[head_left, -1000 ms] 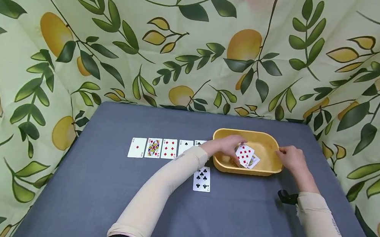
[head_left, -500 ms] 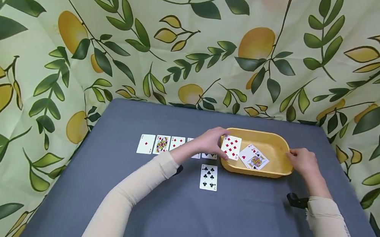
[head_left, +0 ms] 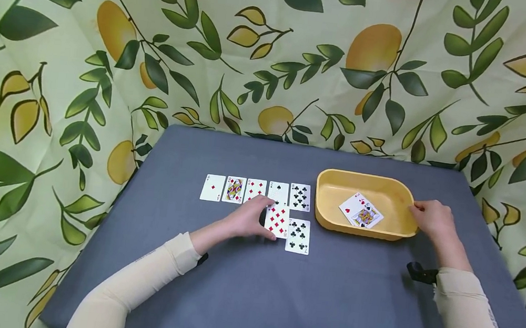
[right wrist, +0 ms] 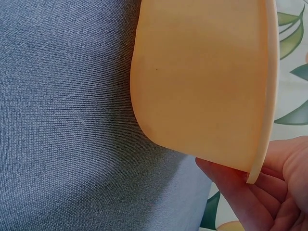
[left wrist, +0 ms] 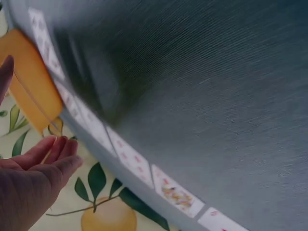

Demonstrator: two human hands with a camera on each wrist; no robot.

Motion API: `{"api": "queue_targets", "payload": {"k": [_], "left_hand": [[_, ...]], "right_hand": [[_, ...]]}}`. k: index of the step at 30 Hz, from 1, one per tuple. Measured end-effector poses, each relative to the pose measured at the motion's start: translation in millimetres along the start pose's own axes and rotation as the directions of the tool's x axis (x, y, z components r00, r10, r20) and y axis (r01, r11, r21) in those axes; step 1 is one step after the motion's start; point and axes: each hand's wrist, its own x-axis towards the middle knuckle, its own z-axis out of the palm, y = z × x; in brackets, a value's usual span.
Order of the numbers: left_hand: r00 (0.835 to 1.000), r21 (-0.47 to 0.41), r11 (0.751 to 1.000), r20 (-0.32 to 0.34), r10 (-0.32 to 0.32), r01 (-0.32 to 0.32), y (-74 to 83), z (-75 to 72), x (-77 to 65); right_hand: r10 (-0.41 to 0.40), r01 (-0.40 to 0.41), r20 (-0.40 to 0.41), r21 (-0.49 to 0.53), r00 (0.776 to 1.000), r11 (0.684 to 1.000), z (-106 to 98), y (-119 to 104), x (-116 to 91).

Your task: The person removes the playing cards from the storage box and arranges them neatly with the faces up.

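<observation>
In the head view, my left hand (head_left: 248, 218) holds a diamonds playing card (head_left: 277, 219) between thumb and fingers, beside the seven of clubs (head_left: 298, 236). The held card overlaps the lower edge of a spade card (head_left: 278, 191). In the left wrist view, the left hand (left wrist: 33, 180) has its fingers bent, with the held card hard to make out. My right hand (head_left: 434, 220) pinches the right end of a yellow oval plastic basket (head_left: 322, 212), its rim between thumb and fingers in the right wrist view. Face-up cards (head_left: 360, 211), a king among them, lie inside.
A row of face-up cards runs left from the basket: a clubs card (head_left: 300, 197), the spade card, a diamonds card (head_left: 255, 190), a picture card (head_left: 234, 189) and a single-diamond card (head_left: 212, 187). A leaf-patterned cloth (head_left: 283, 55) stands behind the dark table (head_left: 325, 307).
My left hand has lifted the diamonds card out of the basket and carried it left to beside the seven of clubs. The right hand stays on the basket's rim. The head view has shifted.
</observation>
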Motion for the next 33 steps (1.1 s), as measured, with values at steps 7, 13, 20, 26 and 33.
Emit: {"api": "queue_targets", "payload": {"k": [7,13,20,26,33], "left_hand": [[0.999,0.074,0.997,0.04,0.017,-0.02,-6.2,11.7,-12.2],[0.998,0.115,0.993,0.057,0.002,-0.009,-10.8,19.0,-16.2],[0.999,0.145,0.989,0.048,0.016,-0.023,-13.4,22.0,-11.6],[0.999,0.157,0.987,0.045,0.026,-0.033,-14.7,25.3,-8.9],[0.999,0.155,0.988,0.049,0.007,-0.015,-12.2,25.0,-10.7]], "right_hand": [[-0.003,0.003,-0.002,-0.006,1.0,1.0,-1.2,-0.1,1.0],[0.004,-0.004,-0.001,0.005,1.0,1.0,0.6,-1.9,0.1],[-0.004,0.004,-0.011,0.003,1.0,1.0,1.4,-2.2,0.1],[-0.005,0.005,-0.012,0.005,1.0,1.0,0.5,-2.5,0.1],[0.0,0.0,-0.007,0.001,1.0,1.0,0.1,-2.8,-0.8]]}}
